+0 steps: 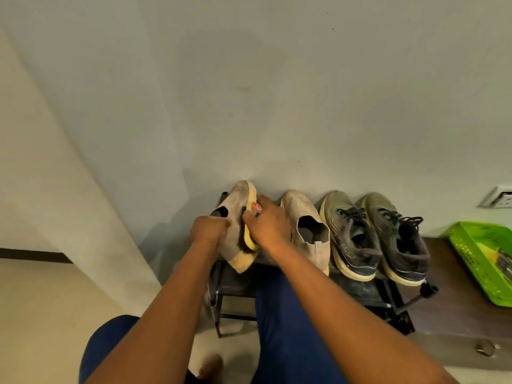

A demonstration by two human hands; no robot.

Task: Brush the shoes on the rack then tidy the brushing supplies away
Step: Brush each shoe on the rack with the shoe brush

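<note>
My left grip (209, 228) clamps the soft, light tan shoe (235, 217) (collar's best); right grip (267, 227) clamps the stiff brush (250, 217) against it, left of its mate (304, 225).

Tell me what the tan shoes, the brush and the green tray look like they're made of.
Tan shoes: probably suede or soft fabric; matte, napped, creased, no shine. Brush: likely yellow plastic back with dark bristles. Green tray: plastic, judging by its glossy moulded lattice.

Four shoes — two beige (235, 217) (307, 225), two dark sneakers (349, 236) (399, 239) — one brush (250, 217), one green basket (482, 256), contents unclear.
</note>
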